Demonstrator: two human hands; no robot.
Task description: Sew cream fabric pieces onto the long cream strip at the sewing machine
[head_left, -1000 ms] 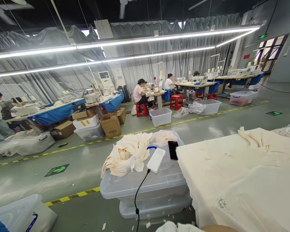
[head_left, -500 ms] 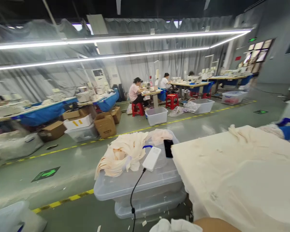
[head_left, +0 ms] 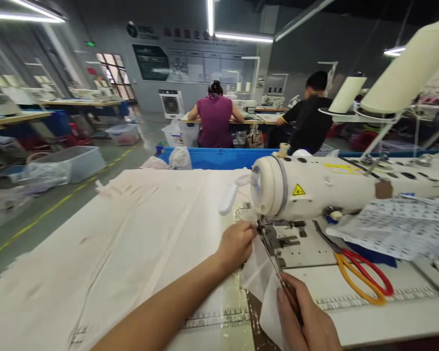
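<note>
Grey walls and hanging light strips [head_left: 243, 37] frame a sewing workshop, where a person in a purple top [head_left: 215, 117] and a person in black [head_left: 310, 117] sit with their backs turned. Nearer, a white sewing machine [head_left: 314, 185] stands on a worktable [head_left: 351, 321] printed with ruler marks, and a broad pale sheet [head_left: 131, 243] covers the left side. The white cloth [head_left: 254, 275] lies at the machine's needle end, its upper part near the presser foot and its lower part hanging toward the wearer. The left hand [head_left: 237, 243] has its fingers bunched together beside the foot; whether they pinch the cloth's edge cannot be told. The right hand [head_left: 307, 312] is closed around a slim metal tool [head_left: 273, 259], perhaps tweezers, slanting up toward the foot, with the cloth just beside its fingers. The cloth looks thin, light and limp, so it probably folds easily and is best held flat by an edge close to the foot; the tool seems stiff and narrow, best taken by its thicker lower end. Scissors [head_left: 362, 278] with red and orange handles lie to the right, near a patterned sheet [head_left: 380, 226].
</note>
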